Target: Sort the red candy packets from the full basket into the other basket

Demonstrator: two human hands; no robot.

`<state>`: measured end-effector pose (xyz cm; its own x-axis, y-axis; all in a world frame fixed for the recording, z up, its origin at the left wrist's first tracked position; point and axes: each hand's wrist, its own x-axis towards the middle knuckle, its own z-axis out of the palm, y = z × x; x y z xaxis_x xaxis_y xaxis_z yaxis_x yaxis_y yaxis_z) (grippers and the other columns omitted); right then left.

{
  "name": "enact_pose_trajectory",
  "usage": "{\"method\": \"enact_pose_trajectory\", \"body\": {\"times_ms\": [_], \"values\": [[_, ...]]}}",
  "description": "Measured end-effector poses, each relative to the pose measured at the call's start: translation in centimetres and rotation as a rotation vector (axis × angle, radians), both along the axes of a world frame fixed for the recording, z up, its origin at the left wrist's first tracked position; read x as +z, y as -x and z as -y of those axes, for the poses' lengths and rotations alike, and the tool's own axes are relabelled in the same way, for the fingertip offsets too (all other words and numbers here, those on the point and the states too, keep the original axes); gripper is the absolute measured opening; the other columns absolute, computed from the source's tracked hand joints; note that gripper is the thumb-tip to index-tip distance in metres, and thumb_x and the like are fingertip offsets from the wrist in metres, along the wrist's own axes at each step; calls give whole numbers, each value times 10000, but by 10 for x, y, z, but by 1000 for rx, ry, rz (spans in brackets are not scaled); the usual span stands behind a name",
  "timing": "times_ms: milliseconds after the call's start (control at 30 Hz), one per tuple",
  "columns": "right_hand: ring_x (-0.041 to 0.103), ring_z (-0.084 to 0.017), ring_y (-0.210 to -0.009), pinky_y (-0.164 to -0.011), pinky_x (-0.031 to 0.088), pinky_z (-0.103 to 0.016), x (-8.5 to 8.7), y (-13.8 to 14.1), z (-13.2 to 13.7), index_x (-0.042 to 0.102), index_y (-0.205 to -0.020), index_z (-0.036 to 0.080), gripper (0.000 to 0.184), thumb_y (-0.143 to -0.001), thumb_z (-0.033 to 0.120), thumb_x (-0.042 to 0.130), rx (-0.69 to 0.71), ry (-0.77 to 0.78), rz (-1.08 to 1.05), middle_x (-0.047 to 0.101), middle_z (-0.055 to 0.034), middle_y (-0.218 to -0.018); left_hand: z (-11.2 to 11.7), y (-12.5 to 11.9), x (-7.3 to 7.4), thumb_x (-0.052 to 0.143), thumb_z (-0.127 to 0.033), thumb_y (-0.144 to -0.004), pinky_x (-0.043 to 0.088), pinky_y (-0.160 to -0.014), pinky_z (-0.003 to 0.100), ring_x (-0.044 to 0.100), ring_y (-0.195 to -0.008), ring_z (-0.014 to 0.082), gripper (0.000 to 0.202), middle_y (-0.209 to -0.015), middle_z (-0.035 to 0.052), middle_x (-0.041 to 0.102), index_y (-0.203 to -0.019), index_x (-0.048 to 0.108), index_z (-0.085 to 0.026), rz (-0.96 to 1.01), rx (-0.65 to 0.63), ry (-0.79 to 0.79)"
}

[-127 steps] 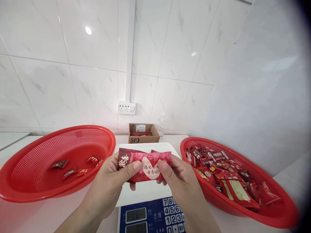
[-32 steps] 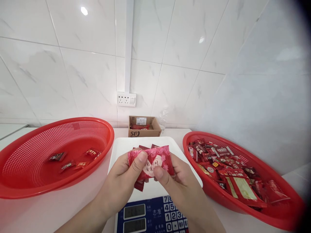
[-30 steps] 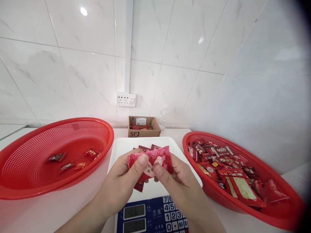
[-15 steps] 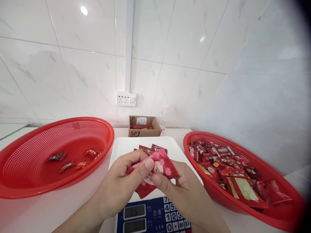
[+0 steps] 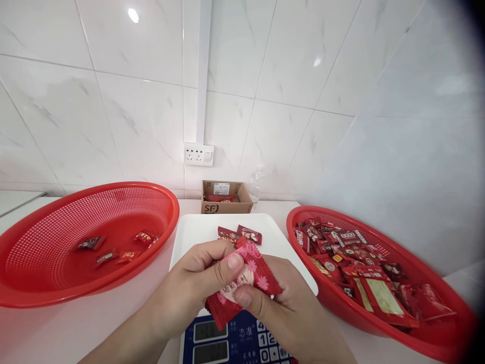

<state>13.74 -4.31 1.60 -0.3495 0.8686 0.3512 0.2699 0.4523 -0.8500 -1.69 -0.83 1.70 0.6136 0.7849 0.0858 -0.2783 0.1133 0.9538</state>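
Both hands grip one red snack packet with pink flowers and a pale round label, held tilted above a digital scale. My left hand is closed on its left side, thumb pressed on the front. From the right, my right hand pinches the packet with its thumb near the label. Behind them, smaller red packets lie on the white scale pan. The scale's blue keypad panel is partly covered by the hands and packet. The fingers behind the packet are hidden.
A red perforated basket on the left holds several small packets. Another red basket on the right is heaped with red packets. Against the tiled wall stands a cardboard box with red packets inside, beside clear plastic.
The held packet has turned and tipped lower at its bottom left corner, now over the display's edge. Both hands have shifted slightly down, leaving more of the packets on the pan visible.
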Motion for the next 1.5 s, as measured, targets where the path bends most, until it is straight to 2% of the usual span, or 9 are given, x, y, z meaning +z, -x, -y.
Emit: {"method": "enact_pose_trajectory", "body": {"times_ms": [200, 400, 533, 700, 867, 1033, 1133, 1300, 1500], "values": [[465, -121, -629, -570, 387, -231, -1, -1, -2, 528, -725, 193, 301, -887, 444, 497, -82, 40, -111, 522, 12, -680, 0, 0, 5, 573, -472, -843, 340, -518, 208, 405, -556, 93, 332, -644, -17, 492, -727, 562, -161, -60, 58, -110], [501, -134, -640, -573, 427, -238, 0, -5, -5, 597, -811, 184, 366, -852, 537, 508, -197, 4, -227, 575, -12, -709, 4, 2, 10, 587, -462, -832, 320, -459, 192, 389, -534, 87, 314, -644, -27, 463, -736, 563, -164, -162, 128, -187], [479, -121, -585, -524, 404, -227, 1, -6, -5, 547, -713, 183, 349, -854, 502, 528, -239, 43, -176, 537, 4, -627, 5, -1, 13, 580, -479, -828, 302, -458, 201, 367, -524, 88, 338, -599, -42, 431, -688, 550, -173, -265, 122, -264], [520, -119, -610, -552, 425, -220, 4, -6, -4, 544, -712, 181, 312, -881, 442, 516, -208, 93, -149, 573, 2, -639, 7, -3, 12, 523, -426, -878, 310, -467, 213, 385, -545, 97, 314, -639, -34, 457, -672, 534, -188, -304, 135, -385], [523, -116, -573, -522, 425, -217, 6, -5, -4, 536, -705, 189, 306, -871, 446, 528, -172, 104, -179, 556, 10, -605, 7, 1, 8, 495, -374, -904, 365, -547, 224, 446, -621, 116, 324, -680, -20, 490, -637, 483, -191, -345, 152, -531], [525, -105, -559, -524, 432, -212, 3, -7, -7, 515, -702, 185, 336, -854, 482, 545, -26, 193, -289, 549, 17, -600, 7, 3, 6, 494, -373, -907, 381, -583, 235, 480, -656, 129, 301, -690, -7, 525, -671, 532, -191, -372, 141, -616], [480, -88, -524, -495, 400, -200, 1, -7, -9, 508, -684, 182, 366, -822, 513, 579, -36, 198, -356, 511, 34, -572, 8, 0, 5, 484, -397, -908, 373, -574, 242, 461, -629, 125, 314, -675, -10, 514, -681, 539, -187, -358, 181, -599], [410, -71, -535, -479, 349, -180, 1, -4, -8, 531, -725, 184, 299, -888, 435, 517, -226, 39, -273, 485, 39, -616, 9, -4, 5, 491, -403, -903, 373, -553, 235, 443, -593, 112, 284, -675, -22, 511, -730, 569, -191, -304, 268, -490], [410, -80, -550, -485, 356, -184, 1, -4, -5, 504, -719, 193, 281, -912, 398, 485, -235, 85, -237, 481, 38, -624, 8, -2, 11, 500, -477, -880, 376, -543, 227, 455, -612, 116, 333, -685, -19, 525, -736, 557, -181, -347, 182, -408]]}}
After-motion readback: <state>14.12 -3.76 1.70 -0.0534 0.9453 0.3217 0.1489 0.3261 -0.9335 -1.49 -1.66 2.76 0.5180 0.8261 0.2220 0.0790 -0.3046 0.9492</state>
